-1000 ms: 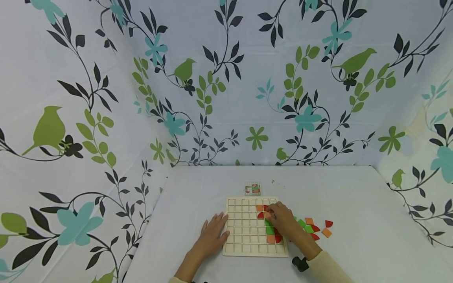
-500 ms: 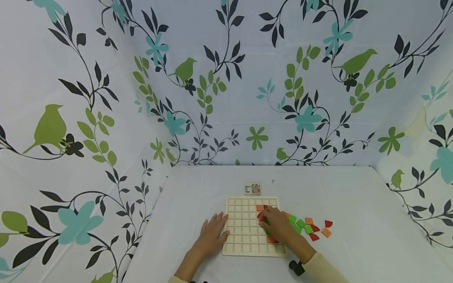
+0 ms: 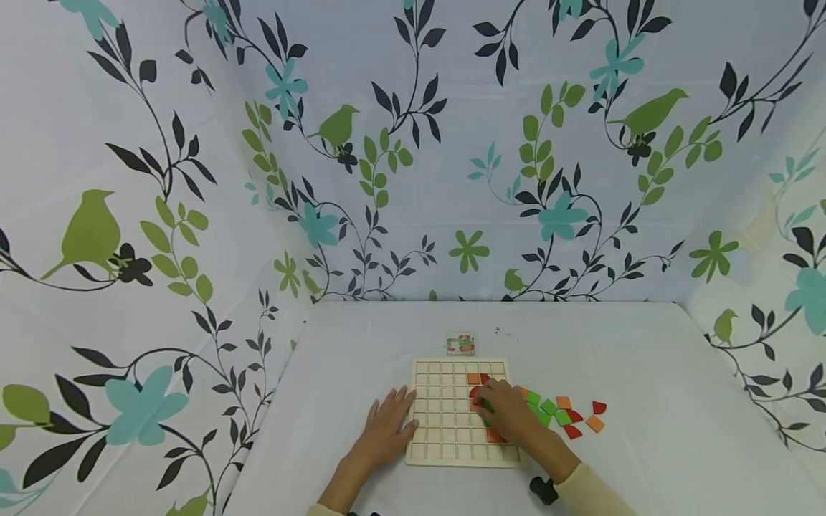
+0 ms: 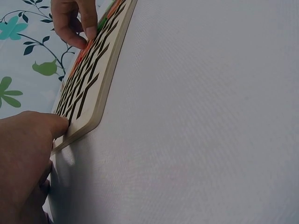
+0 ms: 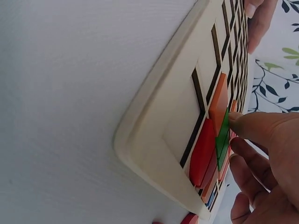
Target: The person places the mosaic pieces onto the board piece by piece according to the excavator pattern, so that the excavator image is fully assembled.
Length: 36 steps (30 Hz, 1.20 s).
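Observation:
A pale wooden grid board (image 3: 445, 454) lies on the white table. My left hand (image 3: 386, 424) rests at its left edge, fingers extended, the thumb touching the rim in the left wrist view. Over the right part of the board, my right hand (image 3: 510, 408) pinches a small orange tile (image 3: 474, 405) at a grid cell; its fingertips partly cover it. Another orange square (image 3: 474, 378) and a red quarter-round piece (image 3: 474, 392) sit in nearby cells. In the right wrist view, green tiles (image 5: 223, 137) and red pieces (image 5: 202, 149) lie in the board below the fingers.
Several loose green, orange and red pieces (image 3: 563, 417) lie on the table right of the board. Behind the board is a small patterned card (image 3: 461, 344). A black device (image 3: 543, 490) is at the right wrist. Patterned cloth (image 3: 413, 158) surrounds the table.
My right hand has shifted left and slightly down over the board with the orange tile, then stayed nearly still. More loose pieces show at its right. My left hand has not moved.

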Tool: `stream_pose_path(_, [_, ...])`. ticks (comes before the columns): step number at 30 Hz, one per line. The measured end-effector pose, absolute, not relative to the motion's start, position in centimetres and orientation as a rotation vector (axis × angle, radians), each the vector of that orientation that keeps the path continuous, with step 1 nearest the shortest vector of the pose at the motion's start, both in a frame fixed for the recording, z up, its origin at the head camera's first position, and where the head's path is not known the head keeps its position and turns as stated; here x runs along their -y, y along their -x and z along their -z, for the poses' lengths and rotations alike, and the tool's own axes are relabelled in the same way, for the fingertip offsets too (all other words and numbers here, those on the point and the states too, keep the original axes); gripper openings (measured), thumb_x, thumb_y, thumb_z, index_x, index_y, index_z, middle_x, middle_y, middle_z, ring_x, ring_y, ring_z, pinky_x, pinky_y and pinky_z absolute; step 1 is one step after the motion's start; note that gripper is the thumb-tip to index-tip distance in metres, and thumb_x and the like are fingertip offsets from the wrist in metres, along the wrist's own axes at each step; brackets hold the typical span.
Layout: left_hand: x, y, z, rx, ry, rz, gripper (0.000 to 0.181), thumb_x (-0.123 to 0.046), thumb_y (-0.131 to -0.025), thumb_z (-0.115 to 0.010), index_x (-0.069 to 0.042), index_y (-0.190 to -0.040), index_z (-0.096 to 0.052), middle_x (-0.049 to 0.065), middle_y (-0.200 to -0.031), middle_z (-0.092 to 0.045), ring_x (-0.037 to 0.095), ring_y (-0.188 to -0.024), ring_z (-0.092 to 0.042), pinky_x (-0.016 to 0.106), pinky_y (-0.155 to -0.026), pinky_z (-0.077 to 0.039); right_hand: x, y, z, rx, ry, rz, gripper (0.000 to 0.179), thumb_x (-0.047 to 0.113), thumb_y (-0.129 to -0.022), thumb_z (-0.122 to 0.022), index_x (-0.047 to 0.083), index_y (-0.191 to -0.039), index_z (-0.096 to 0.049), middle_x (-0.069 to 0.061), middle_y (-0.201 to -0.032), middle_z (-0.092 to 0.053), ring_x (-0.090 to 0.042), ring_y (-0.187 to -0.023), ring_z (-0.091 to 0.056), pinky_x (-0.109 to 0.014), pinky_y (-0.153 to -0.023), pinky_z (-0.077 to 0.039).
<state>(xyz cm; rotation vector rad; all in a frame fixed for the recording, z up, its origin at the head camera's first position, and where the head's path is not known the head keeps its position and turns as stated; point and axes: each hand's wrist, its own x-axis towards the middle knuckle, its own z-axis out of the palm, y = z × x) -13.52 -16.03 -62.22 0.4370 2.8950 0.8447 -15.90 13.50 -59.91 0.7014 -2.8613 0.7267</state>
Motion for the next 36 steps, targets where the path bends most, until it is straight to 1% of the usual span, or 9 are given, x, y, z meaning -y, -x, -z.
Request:
stream_pose_path(6, [16.0, 13.3, 62.3, -2.904, -0.431, -0.858, 0.061, -0.034, -0.107, -0.059, -0.012, -0.161, -0.044, 0.017, -0.169, -0.037, 0.044, -0.158, -0.028, 0.074, -0.124, -0.013, -14.6, 16.1, 59.7, 2.908, -0.607, -0.778, 0.010, 0.018, -0.093, -0.082, 0.017, -0.101, -0.076, 0.001, -0.104, -0.067, -0.022, -0.099, -0.061, -0.044, -0.082, -0.051])
stream_pose_path(9, [16.0, 13.4, 62.4, -2.908, -0.421, -0.857, 0.060, -0.033, -0.107, -0.059, -0.013, -0.161, -0.043, 0.016, -0.169, -0.036, 0.043, -0.158, -0.027, 0.074, -0.124, -0.013, -16.2, 16.5, 59.2, 2.944, -0.466, -0.866, 0.013, 0.018, -0.095, -0.080, 0.014, -0.106, -0.076, -0.004, -0.111, -0.068, -0.025, -0.101, -0.063, -0.049, -0.085, -0.053])
stream_pose_path(12, [16.1, 13.5, 62.4, -2.908, -0.414, -0.844, 0.061, -0.035, -0.107, -0.058, -0.014, -0.162, -0.042, 0.015, -0.170, -0.035, 0.041, -0.159, -0.027, 0.073, -0.125, -0.012, -18.3, 16.9, 58.7, 2.963, -0.260, -0.950, 0.020, 0.019, -0.097, -0.078, 0.010, -0.114, -0.074, -0.010, -0.118, -0.068, -0.027, -0.105, -0.064, -0.052, -0.092, -0.057])
stream_pose_path(13, [16.1, 13.5, 62.4, -2.907, -0.416, -0.845, 0.061, -0.035, -0.107, -0.058, -0.013, -0.162, -0.042, 0.015, -0.170, -0.035, 0.041, -0.159, -0.027, 0.073, -0.125, -0.012, -19.0, 17.1, 58.5, 2.970, -0.198, -0.961, 0.024, 0.019, -0.097, -0.077, 0.008, -0.118, -0.073, -0.012, -0.121, -0.067, -0.029, -0.106, -0.063, -0.055, -0.094, -0.056])
stream_pose_path(17, [16.1, 13.5, 62.2, -2.907, -0.421, -0.841, 0.061, -0.035, -0.107, -0.058, -0.013, -0.162, -0.043, 0.016, -0.170, -0.036, 0.042, -0.159, -0.027, 0.074, -0.125, -0.012, -21.3, 17.4, 58.2, 3.011, -0.043, -0.873, 0.036, 0.024, -0.095, -0.079, 0.004, -0.124, -0.070, -0.020, -0.124, -0.065, -0.037, -0.111, -0.062, -0.062, -0.095, -0.051])
stream_pose_path(20, [16.1, 13.4, 62.1, -2.903, -0.417, -0.850, 0.060, -0.034, -0.107, -0.059, -0.013, -0.161, -0.043, 0.016, -0.170, -0.036, 0.042, -0.159, -0.027, 0.074, -0.124, -0.012, -22.2, 17.3, 58.3, 3.051, -0.033, -0.825, 0.037, 0.023, -0.092, -0.082, 0.002, -0.121, -0.070, -0.022, -0.118, -0.066, -0.038, -0.107, -0.062, -0.064, -0.088, -0.048])
stream_pose_path(24, [16.0, 13.4, 62.0, -2.895, -0.418, -0.862, 0.060, -0.033, -0.107, -0.058, -0.012, -0.161, -0.043, 0.016, -0.170, -0.035, 0.042, -0.159, -0.027, 0.074, -0.124, -0.011, -22.7, 17.1, 59.0, 3.083, -0.031, -0.834, 0.029, 0.020, -0.093, -0.081, 0.003, -0.115, -0.072, -0.017, -0.108, -0.066, -0.033, -0.097, -0.061, -0.063, -0.086, -0.048])
stream_pose_path(29, [15.9, 13.5, 62.0, -2.888, -0.413, -0.861, 0.060, -0.035, -0.108, -0.057, -0.013, -0.162, -0.042, 0.016, -0.170, -0.035, 0.042, -0.159, -0.027, 0.073, -0.125, -0.011, -23.0, 17.2, 59.7, 3.054, -0.050, -0.819, 0.021, 0.016, -0.096, -0.077, 0.004, -0.112, -0.074, -0.016, -0.105, -0.067, -0.031, -0.093, -0.060, -0.064, -0.085, -0.048])
stream_pose_path(36, [15.8, 13.5, 62.0, -2.889, -0.425, -0.852, 0.061, -0.035, -0.108, -0.058, -0.012, -0.162, -0.043, 0.016, -0.170, -0.036, 0.042, -0.159, -0.027, 0.074, -0.124, -0.012, -23.1, 17.3, 60.3, 3.078, -0.023, -0.849, 0.029, 0.021, -0.091, -0.084, 0.006, -0.113, -0.073, -0.013, -0.103, -0.066, -0.028, -0.093, -0.059, -0.062, -0.084, -0.048])
